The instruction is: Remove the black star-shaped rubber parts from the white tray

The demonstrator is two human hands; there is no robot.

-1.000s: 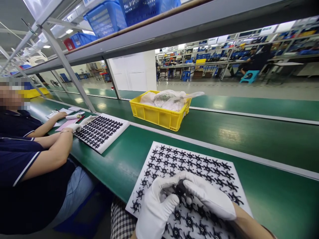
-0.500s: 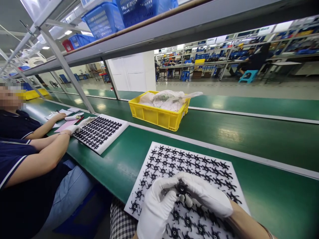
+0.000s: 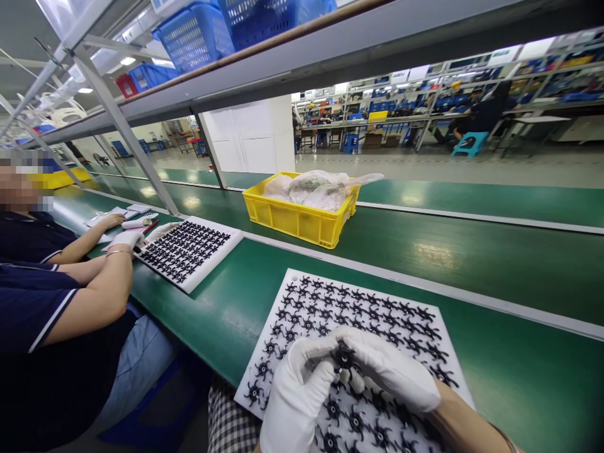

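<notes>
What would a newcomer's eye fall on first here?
Probably the bright yellow crate with clear plastic bagging, near the picture's centre. Next, at lower right, the white-gloved left hand and right hand, fingers around a black bladed part above a white board bearing rows of similar pieces. Farther left, a second board lies by a co-worker's gloved hand.

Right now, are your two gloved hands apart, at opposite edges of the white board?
No: the left hand and right hand are close together above the white board, both holding one black bladed part.
</notes>
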